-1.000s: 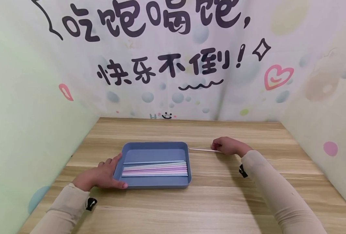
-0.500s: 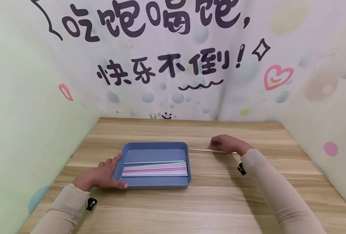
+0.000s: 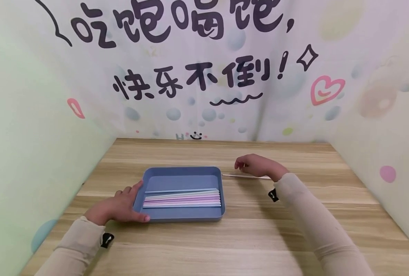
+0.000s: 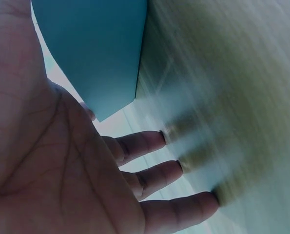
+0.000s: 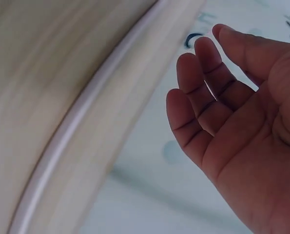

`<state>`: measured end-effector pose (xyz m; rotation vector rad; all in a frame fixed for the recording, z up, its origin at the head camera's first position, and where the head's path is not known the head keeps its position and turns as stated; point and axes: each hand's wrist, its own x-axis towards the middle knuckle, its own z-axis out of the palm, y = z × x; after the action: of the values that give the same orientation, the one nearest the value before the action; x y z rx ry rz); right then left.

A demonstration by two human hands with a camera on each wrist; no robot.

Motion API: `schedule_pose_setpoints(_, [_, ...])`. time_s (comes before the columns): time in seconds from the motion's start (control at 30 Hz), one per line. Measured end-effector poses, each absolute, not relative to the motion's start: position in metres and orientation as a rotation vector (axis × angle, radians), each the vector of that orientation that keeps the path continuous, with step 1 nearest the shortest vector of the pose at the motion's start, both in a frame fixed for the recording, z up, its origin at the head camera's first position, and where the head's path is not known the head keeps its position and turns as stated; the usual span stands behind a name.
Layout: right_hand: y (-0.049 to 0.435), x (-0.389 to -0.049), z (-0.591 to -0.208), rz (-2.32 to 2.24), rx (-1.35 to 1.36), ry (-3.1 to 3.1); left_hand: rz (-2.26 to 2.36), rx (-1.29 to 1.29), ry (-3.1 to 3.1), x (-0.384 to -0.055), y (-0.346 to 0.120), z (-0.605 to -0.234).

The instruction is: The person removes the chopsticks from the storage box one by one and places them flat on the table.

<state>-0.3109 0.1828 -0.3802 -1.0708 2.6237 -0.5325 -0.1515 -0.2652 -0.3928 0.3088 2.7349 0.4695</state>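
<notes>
A shallow blue tray [image 3: 182, 180] sits on the table. Inside lie several slender pastel sticks [image 3: 182, 200] that look like drinking straws, roughly parallel. My left hand [image 3: 119, 207] spans the tray's left front corner, thumb at the front wall and index finger along the left side. In the left wrist view, three loosely straight fingers [image 4: 157, 180] reach down to the table beside the tray [image 4: 101, 53]. One pale straw [image 3: 240, 176] lies on the table right of the tray. Over it hovers my right hand [image 3: 258, 165], fingers loosely bent and holding nothing; the right wrist view shows the straw [image 5: 74, 117] apart from them.
The wood-grain table [image 3: 204, 249] ends at a printed cloth backdrop [image 3: 204, 122] with large dark writing. Pale walls [image 3: 380, 145] close in both sides. A black wrist device [image 3: 274, 195] hangs under the right sleeve, another [image 3: 106, 240] under the left.
My right hand has moved left and slightly up over the table straw, uncovering more of it. The left hand and the tray hold their places; the head view has shifted slightly.
</notes>
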Motion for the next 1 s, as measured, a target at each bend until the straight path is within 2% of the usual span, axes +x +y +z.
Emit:
schedule_pose_setpoints(0.37, [0.127,-0.300,-0.361,-0.492,-1.171,2.570,0.494,0.311,2.725,-0.152,-0.266,-0.392])
schedule_pose_setpoints(1.0, [0.044,-0.283,-0.353,-0.579,-1.285,2.422,0.465,0.308,2.742,-0.152,-0.268,-0.394])
